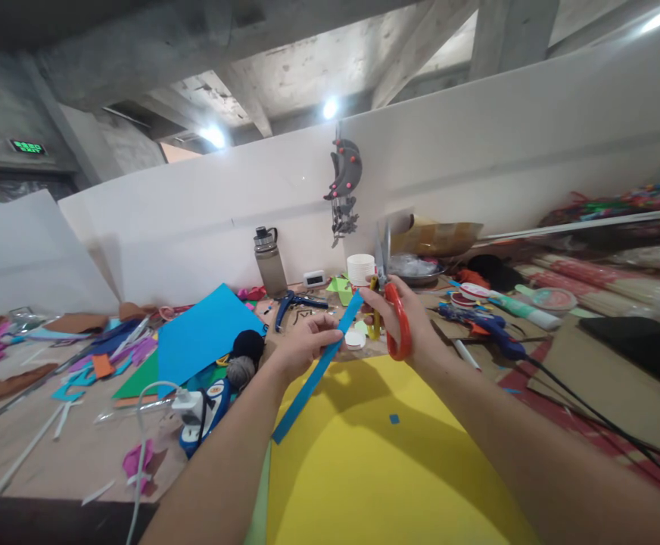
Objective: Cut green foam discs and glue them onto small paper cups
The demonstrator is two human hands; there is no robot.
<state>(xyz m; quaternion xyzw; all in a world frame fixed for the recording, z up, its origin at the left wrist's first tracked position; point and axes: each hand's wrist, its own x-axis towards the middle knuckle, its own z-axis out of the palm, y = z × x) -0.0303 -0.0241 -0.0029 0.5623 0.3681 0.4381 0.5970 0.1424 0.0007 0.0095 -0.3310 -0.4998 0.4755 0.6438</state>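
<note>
My left hand point(310, 341) pinches a long blue strip point(312, 382) that slants over a yellow sheet point(375, 469). In my right hand point(409, 310) are scissors point(399, 333) with one red and one yellow handle, their blades pointing up and away from the strip. The fingers of my right hand are also close to the strip's upper end; whether they touch it I cannot tell. A small blue square point(394, 418) lies on the yellow sheet below the scissors.
To the left lie a large blue sheet point(205, 333), dark and grey yarn balls point(241, 372) and a power strip point(208, 416) with a white plug. Behind stand a bottle point(270, 265) and a white roll point(360, 268). A blue glue gun point(486, 325) with its cord lies right.
</note>
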